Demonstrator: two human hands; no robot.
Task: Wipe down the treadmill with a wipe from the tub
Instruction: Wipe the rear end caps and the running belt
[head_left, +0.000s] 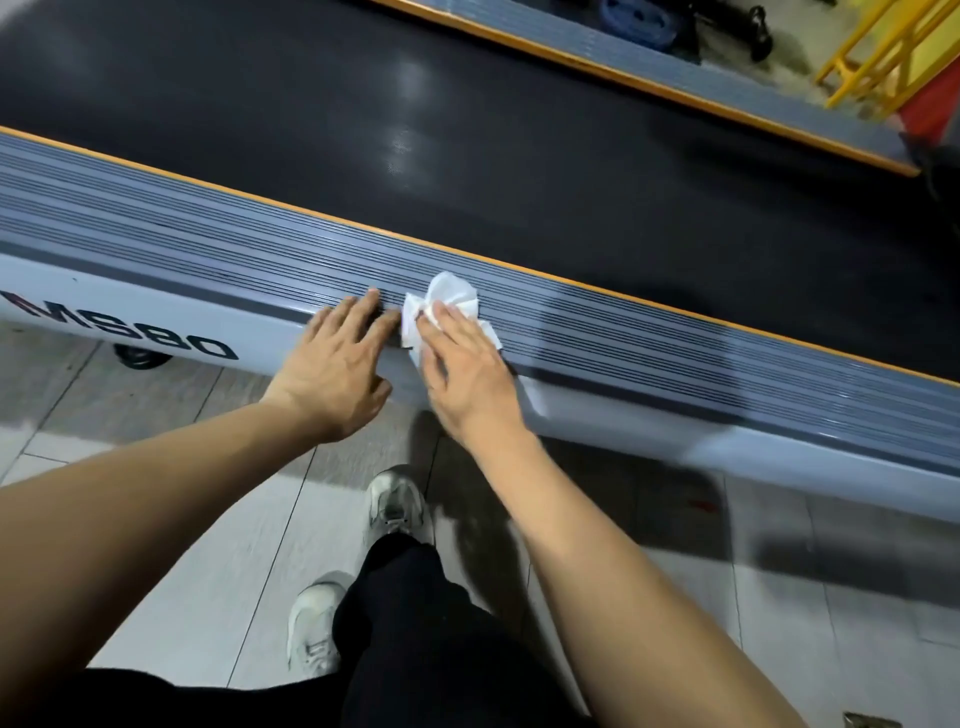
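The treadmill lies across the view, with a black belt and a grey ribbed side rail edged in orange. A crumpled white wipe lies on that near rail. My right hand presses flat on the wipe with straight fingers. My left hand rests open on the rail's edge just left of the wipe, fingers spread. The tub is not in view.
My two feet in pale sneakers stand on the grey tiled floor beside the treadmill. Beyond the far rail are a blue weight plate, dark equipment and a yellow frame at the top right.
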